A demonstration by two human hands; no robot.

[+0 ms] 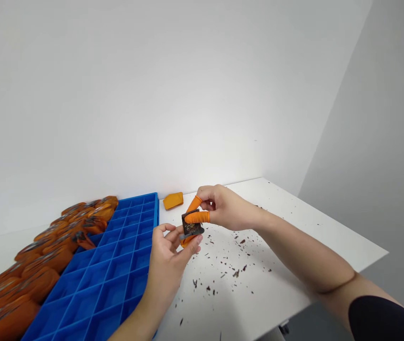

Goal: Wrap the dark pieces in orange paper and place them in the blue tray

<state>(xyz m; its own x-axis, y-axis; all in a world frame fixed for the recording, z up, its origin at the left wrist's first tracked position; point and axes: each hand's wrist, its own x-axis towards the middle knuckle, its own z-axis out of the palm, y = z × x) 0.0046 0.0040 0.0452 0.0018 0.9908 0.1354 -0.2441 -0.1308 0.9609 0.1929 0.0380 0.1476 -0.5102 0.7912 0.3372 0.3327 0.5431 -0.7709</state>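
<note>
Left hand [169, 246]: lower centre of the frame, palm turned upward, fingers curled, fingertips pinching the lower edge of a small dark square piece [191, 226]. An orange part shows just beneath the piece, between the fingertips.

Right hand [223, 206]: centre of the frame, reaching in from the right, thumb and forefinger wearing orange finger covers [198, 216]; both covered digits grip the top of the same dark piece. Piece held jointly by both hands, lifted clear above the tabletop [294, 246], just right of the tray.

Blue tray [116, 265]: lower left, plastic, divided into a grid of square compartments; those in view look unfilled. Its right edge lies beside the left wrist.

Orange pieces [41, 255]: heaped in a long pile along the tray's left side, running from the lower left corner toward the wall; some show dark faces.

Single orange piece [173, 200]: lying flat on the tabletop near the tray's far corner, apart from the hands.

Dark crumbs [230, 270]: scattered over the white tabletop below and to the right of the hands.

White wall [152, 94]: fills the upper frame.
</note>
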